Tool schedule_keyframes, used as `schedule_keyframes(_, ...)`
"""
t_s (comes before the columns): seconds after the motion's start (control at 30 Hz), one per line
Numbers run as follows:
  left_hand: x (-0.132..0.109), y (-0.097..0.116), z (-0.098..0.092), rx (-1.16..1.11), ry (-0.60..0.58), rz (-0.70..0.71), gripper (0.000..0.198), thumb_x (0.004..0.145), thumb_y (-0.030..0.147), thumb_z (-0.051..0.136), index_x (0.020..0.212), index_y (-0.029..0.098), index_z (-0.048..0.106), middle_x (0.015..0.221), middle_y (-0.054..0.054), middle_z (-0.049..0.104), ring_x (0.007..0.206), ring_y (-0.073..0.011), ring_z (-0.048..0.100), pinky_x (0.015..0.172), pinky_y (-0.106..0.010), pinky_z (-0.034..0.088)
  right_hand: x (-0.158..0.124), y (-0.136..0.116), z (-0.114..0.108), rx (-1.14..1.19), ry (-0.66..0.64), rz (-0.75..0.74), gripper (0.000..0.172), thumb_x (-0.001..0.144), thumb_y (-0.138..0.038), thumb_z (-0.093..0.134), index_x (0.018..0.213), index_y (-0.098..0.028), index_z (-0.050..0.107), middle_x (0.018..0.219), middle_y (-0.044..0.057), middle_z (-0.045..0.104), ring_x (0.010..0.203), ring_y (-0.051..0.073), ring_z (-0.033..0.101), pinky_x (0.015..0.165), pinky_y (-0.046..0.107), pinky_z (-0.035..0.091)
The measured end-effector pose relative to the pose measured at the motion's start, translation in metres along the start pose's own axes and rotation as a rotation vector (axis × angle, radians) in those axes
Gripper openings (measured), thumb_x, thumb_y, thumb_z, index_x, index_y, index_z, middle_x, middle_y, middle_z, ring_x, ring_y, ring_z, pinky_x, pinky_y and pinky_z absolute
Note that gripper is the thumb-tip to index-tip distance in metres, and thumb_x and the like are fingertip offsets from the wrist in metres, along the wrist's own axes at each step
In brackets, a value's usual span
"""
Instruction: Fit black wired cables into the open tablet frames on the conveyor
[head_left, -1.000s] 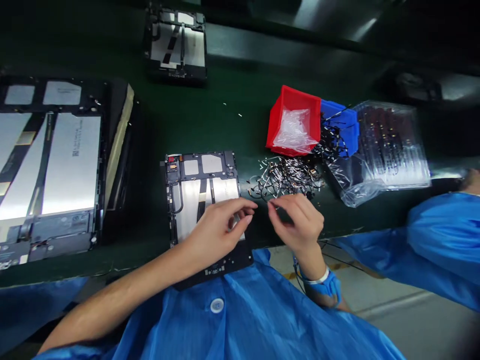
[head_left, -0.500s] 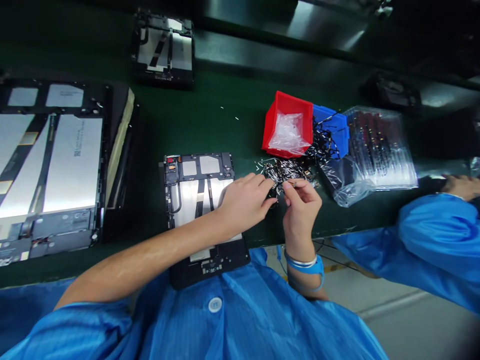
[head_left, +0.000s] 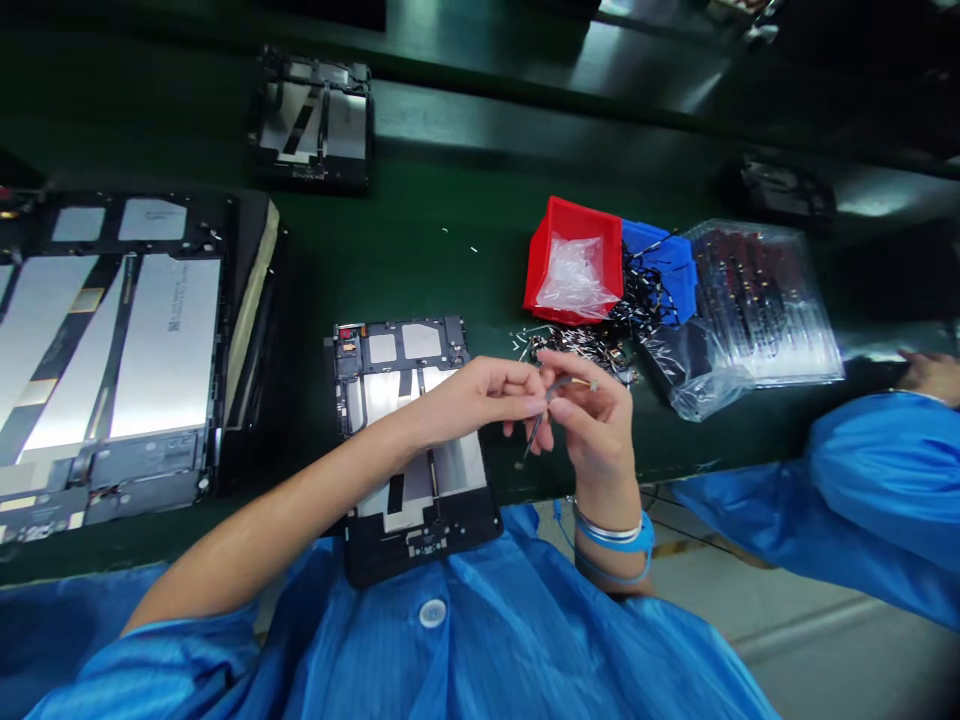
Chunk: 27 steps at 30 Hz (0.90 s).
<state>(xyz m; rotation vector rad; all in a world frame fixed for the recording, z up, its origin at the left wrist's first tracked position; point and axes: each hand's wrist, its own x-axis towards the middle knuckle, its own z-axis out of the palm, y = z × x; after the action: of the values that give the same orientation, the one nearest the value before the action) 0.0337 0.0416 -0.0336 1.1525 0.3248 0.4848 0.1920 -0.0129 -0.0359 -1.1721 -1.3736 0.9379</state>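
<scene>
An open tablet chassis (head_left: 390,370) lies in front of me on the dark green belt, its silver battery and black boards showing. My left hand (head_left: 480,400) and my right hand (head_left: 592,425) meet just above its right edge. Both pinch one thin dark flex cable (head_left: 544,415) that hangs down between the fingers. A loose heap of the same small cables (head_left: 581,345) lies just behind my hands.
A red bin (head_left: 574,260) holding clear plastic and a blue bin (head_left: 664,270) stand behind the heap, beside a clear bagged tray (head_left: 757,300). Stacked open tablets (head_left: 112,340) fill the left, another tablet (head_left: 311,120) lies far back. Another person's blue sleeve (head_left: 870,490) reaches in at right.
Both hands reached to the heap of cables, then drew back toward me holding one cable between them.
</scene>
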Motion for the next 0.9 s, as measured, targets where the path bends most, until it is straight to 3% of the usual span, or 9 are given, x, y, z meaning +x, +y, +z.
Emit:
schedule_keyframes(0.1, -0.007, 0.000, -0.005, -0.243, -0.177, -0.071, 0.023, 0.086, 0.036, 0.063, 0.077, 0.015, 0.058, 0.073, -0.006, 0.069, 0.063, -0.0136, 0.065, 0.055, -0.022, 0.043, 0.006, -0.002, 0.000, 0.052, -0.061, -0.103, 0.017, 0.078, -0.040, 0.072, 0.072, -0.023, 0.070, 0.065, -0.001, 0.061, 0.061, 0.014, 0.059, 0.056, 0.028, 0.050)
schedule_keyframes(0.13, -0.010, -0.001, -0.004, -0.272, -0.157, -0.082, 0.025, 0.086, 0.038, 0.063, 0.078, 0.015, 0.058, 0.074, -0.006, 0.070, 0.063, -0.0137, 0.066, 0.053, -0.022, 0.042, 0.007, -0.003, 0.001, 0.037, -0.038, -0.104, 0.020, 0.077, -0.039, 0.072, 0.067, -0.023, 0.068, 0.063, -0.001, 0.061, 0.063, 0.014, 0.060, 0.058, 0.028, 0.050)
schedule_keyframes(0.2, -0.017, -0.001, -0.002, -0.248, -0.003, -0.068, 0.026, 0.088, 0.040, 0.061, 0.082, 0.015, 0.060, 0.077, -0.006, 0.070, 0.064, -0.0134, 0.066, 0.053, -0.021, 0.043, 0.009, -0.005, 0.004, -0.025, 0.037, -0.047, 0.019, 0.077, -0.034, 0.072, 0.064, -0.022, 0.065, 0.065, 0.000, 0.061, 0.064, 0.014, 0.059, 0.057, 0.028, 0.049)
schedule_keyframes(0.3, -0.028, 0.000, 0.004, -0.047, 0.284, -0.028, 0.017, 0.087, 0.030, 0.063, 0.092, 0.014, 0.064, 0.080, -0.006, 0.071, 0.066, -0.0125, 0.066, 0.059, -0.022, 0.048, 0.010, -0.008, 0.008, -0.160, 0.123, 0.022, 0.011, 0.077, -0.024, 0.070, 0.067, -0.021, 0.065, 0.069, -0.001, 0.062, 0.066, 0.014, 0.059, 0.056, 0.026, 0.046)
schedule_keyframes(0.37, -0.032, 0.000, 0.007, 0.072, 0.368, -0.046, 0.012, 0.086, 0.023, 0.061, 0.090, 0.013, 0.065, 0.076, -0.005, 0.071, 0.061, -0.0121, 0.065, 0.061, -0.023, 0.051, 0.010, -0.010, 0.012, -0.227, 0.127, 0.025, 0.009, 0.077, -0.020, 0.070, 0.069, -0.021, 0.065, 0.070, -0.001, 0.063, 0.066, 0.013, 0.059, 0.056, 0.025, 0.045)
schedule_keyframes(0.53, -0.034, -0.004, 0.008, 0.150, 0.428, -0.028, 0.016, 0.089, 0.021, 0.053, 0.088, 0.013, 0.067, 0.071, -0.005, 0.071, 0.055, -0.0121, 0.065, 0.056, -0.022, 0.051, 0.008, -0.012, 0.028, -0.394, 0.284, -0.029, 0.013, 0.074, -0.020, 0.074, 0.085, -0.022, 0.067, 0.070, -0.003, 0.068, 0.058, 0.011, 0.062, 0.048, 0.023, 0.045)
schedule_keyframes(0.6, -0.033, -0.004, 0.007, 0.178, 0.448, 0.008, 0.019, 0.090, 0.021, 0.052, 0.093, 0.013, 0.069, 0.071, -0.004, 0.071, 0.055, -0.0120, 0.065, 0.055, -0.022, 0.051, 0.005, -0.013, 0.031, -0.496, 0.242, -0.135, 0.004, 0.080, -0.020, 0.070, 0.082, -0.023, 0.069, 0.075, -0.001, 0.072, 0.065, 0.014, 0.066, 0.050, 0.025, 0.047)
schedule_keyframes(0.8, -0.037, -0.004, 0.002, 0.408, 0.506, 0.114, 0.023, 0.089, 0.017, 0.050, 0.093, 0.016, 0.073, 0.072, -0.002, 0.071, 0.059, -0.0123, 0.064, 0.061, -0.024, 0.052, 0.009, -0.018, 0.030, -0.666, 0.020, -0.367, 0.011, 0.085, -0.016, 0.063, 0.081, -0.023, 0.070, 0.081, 0.003, 0.075, 0.074, 0.016, 0.070, 0.058, 0.028, 0.054)
schedule_keyframes(0.9, -0.039, -0.007, -0.002, 0.273, 0.481, 0.031, 0.027, 0.091, 0.017, 0.047, 0.107, 0.012, 0.069, 0.082, -0.008, 0.073, 0.063, -0.0139, 0.067, 0.054, -0.023, 0.050, 0.031, -0.010, 0.013, -0.768, 0.100, -0.401, 0.015, 0.085, -0.016, 0.060, 0.076, -0.022, 0.069, 0.074, 0.002, 0.073, 0.067, 0.016, 0.067, 0.057, 0.028, 0.051)
